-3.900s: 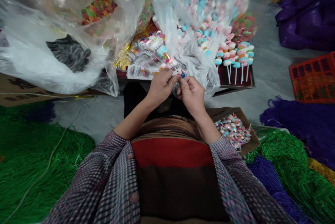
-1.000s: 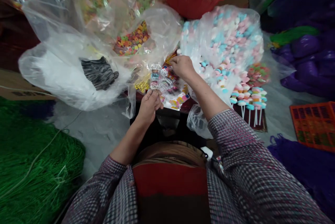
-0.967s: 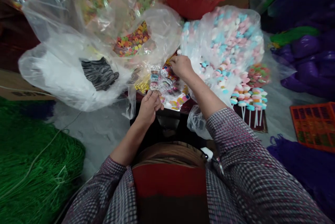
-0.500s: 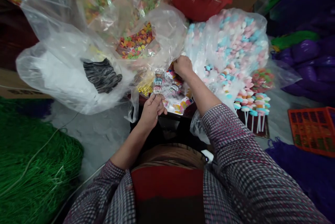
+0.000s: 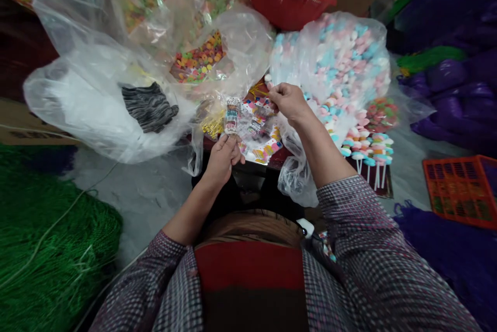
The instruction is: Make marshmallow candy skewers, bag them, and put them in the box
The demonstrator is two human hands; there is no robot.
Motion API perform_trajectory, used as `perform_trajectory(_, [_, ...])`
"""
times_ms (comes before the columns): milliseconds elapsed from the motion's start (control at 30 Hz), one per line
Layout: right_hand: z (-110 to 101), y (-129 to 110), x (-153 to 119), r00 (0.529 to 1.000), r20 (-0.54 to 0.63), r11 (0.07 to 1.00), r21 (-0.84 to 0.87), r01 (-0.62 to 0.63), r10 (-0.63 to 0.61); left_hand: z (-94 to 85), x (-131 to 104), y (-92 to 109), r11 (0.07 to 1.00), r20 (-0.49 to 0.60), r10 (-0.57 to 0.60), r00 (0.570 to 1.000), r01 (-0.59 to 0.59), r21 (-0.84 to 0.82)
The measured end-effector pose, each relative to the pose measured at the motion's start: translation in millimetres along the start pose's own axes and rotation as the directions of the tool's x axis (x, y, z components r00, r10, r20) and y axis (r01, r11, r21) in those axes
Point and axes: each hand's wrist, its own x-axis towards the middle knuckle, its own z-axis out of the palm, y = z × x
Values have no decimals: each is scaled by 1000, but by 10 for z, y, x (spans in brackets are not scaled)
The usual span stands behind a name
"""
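the left hand (image 5: 222, 161) has its grip closed on the near end of a wrapped candy stack (image 5: 232, 114), which points far from the fingers. the stack sits between a gold bundle (image 5: 213, 126) on its left and printed bags (image 5: 261, 152) on its right; whether it touches the counter (image 5: 280, 157) i cannot tell. the right hand (image 5: 290, 101) is beyond the bags, thumb and forefinger drawn together in a narrow grip that appears to have a gold strip (image 5: 259, 91) by its end.

the step in hand looks like picking out a strip while the wrapper's near end is pinched. the next move seems to call for bringing the strip near and left to that pinch, with the left grip kept firm so the wrapper stays gathered.
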Motion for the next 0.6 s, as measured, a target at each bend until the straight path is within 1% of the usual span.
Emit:
perform_trajectory(33, [-10, -68, -85, 998, 55, 996, 85, -14, 9, 7, 3, 3, 1000, -4, -3, 1000, 3, 0])
perform_trajectory(100, [-32, -220, -293, 986, 165, 977, 214, 3, -40, 31, 10, 16, 1000, -10, -21, 1000, 21, 11])
perform_trajectory(167, [-55, -368, -528, 966, 238, 959, 282, 32, -102, 68, 13, 35, 998, -1, -57, 998, 57, 26])
perform_trajectory(200, [-65, -430, -643, 954, 273, 957, 287, 45, -127, 91, 10, 45, 996, 11, -79, 997, 79, 33])
perform_trajectory(267, [-79, -518, -841, 931, 329, 969, 230, 86, -160, 141, -7, 62, 992, 44, -120, 992, 118, 48])
perform_trajectory(300, [-84, -543, -919, 927, 335, 978, 174, 116, -169, 167, -21, 68, 990, 58, -133, 989, 130, 56])
perform_trajectory(433, [-109, -554, -1102, 946, 249, 969, -76, 233, -208, 255, -95, 86, 988, 103, -144, 984, 138, 67])
perform_trajectory(500, [-139, -537, -1148, 946, 232, 953, -145, 265, -227, 288, -127, 91, 988, 132, -148, 980, 141, 63])
perform_trajectory(600, [-199, -506, -1207, 939, 243, 936, -195, 292, -242, 326, -156, 84, 987, 164, -151, 975, 142, 70])
